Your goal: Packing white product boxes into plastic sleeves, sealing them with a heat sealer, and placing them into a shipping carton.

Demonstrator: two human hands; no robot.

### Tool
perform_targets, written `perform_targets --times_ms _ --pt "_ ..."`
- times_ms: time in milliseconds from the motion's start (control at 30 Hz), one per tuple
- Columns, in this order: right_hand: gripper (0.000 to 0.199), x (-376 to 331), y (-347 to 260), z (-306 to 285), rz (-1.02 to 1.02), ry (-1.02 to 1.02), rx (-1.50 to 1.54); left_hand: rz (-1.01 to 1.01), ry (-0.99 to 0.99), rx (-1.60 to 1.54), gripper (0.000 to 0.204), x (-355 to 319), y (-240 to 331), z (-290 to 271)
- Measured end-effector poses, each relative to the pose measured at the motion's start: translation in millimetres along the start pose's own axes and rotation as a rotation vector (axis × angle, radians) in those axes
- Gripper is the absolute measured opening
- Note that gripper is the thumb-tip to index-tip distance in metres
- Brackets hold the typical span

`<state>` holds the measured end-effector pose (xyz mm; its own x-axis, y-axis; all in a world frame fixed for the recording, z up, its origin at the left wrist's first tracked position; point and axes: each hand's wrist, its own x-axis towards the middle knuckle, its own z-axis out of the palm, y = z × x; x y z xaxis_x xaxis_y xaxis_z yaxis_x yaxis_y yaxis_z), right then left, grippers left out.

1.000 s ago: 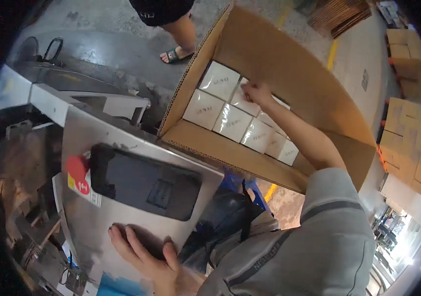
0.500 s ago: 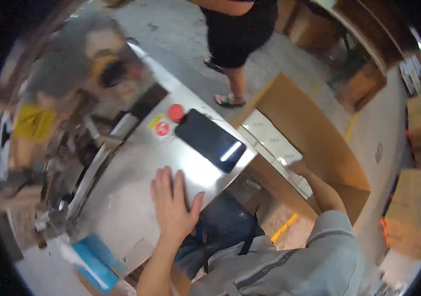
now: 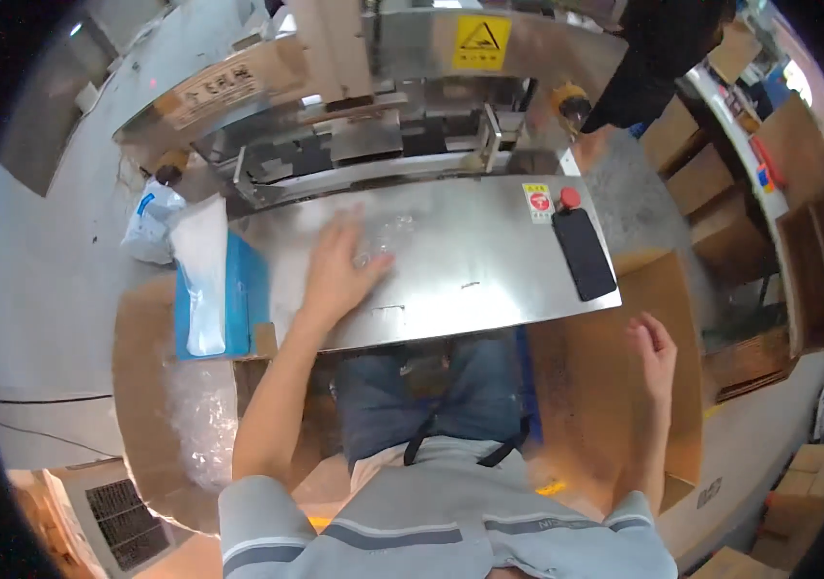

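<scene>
Since the frame half a second ago, your view has swung to face the machine. Your right hand (image 3: 658,359), then down at the white boxes, now hangs just off the right end of the metal top (image 3: 450,275), over the tall carton (image 3: 595,396). Your left hand (image 3: 336,275) has shifted along the top, away from the dark phone-like slab (image 3: 584,256) and toward the blue container (image 3: 255,289).

Left fingers spread, thumb well apart from them; nothing gripped that you can see. Right fingers loosely bent, not closed on anything visible.

Clear film (image 3: 388,236) lies on the metal just right of your left fingers, beyond the thumb. The left hand is much the nearer; the right is well apart, past the slab. Glare and motion blur spoil this patch: neither the film's long axis nor whether your fingertips touch it can be told.

Edges: the blue container, white sheeting (image 3: 204,270) over it, bounds you on the left; machine frame behind; the rim toward your body in front. Room to slide sideways runs right along the metal, as far as the slab and red button (image 3: 569,198).
</scene>
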<state>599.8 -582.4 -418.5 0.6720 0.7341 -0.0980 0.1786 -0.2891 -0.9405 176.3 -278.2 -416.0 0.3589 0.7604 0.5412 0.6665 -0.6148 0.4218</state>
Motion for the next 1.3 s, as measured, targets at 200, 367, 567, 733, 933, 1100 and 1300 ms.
perform_targets --times_ms 200,367,567,733,933,1100,1300 --pt "0.030 -36 -51 89 -0.146 -0.155 0.103 -0.079 -0.232 0.033 0.018 -16 -12 35" --pt "0.033 -50 -45 122 -0.182 -0.296 0.088 -0.181 -0.164 -0.494 0.014 -40 15 -76" --pt "0.031 -32 -56 145 -0.177 -0.360 0.159 -0.593 0.434 0.009 0.014 -135 -138 -275" --pt "0.031 -23 -65 176 -0.146 -0.466 0.288 -0.712 0.105 0.566 0.036 -242 -268 -313" --pt "0.031 -30 -78 184 -0.218 -0.493 0.219 -0.549 0.208 -0.063 0.049 -65 -203 -228" --pt "0.032 -49 -71 171 -0.230 -0.436 0.207 -0.377 0.191 0.182 0.049 -18 -240 -177" --pt "0.031 -55 -53 136 -0.144 -0.341 0.256 -0.633 0.362 0.138 0.033 -11 -235 -166"
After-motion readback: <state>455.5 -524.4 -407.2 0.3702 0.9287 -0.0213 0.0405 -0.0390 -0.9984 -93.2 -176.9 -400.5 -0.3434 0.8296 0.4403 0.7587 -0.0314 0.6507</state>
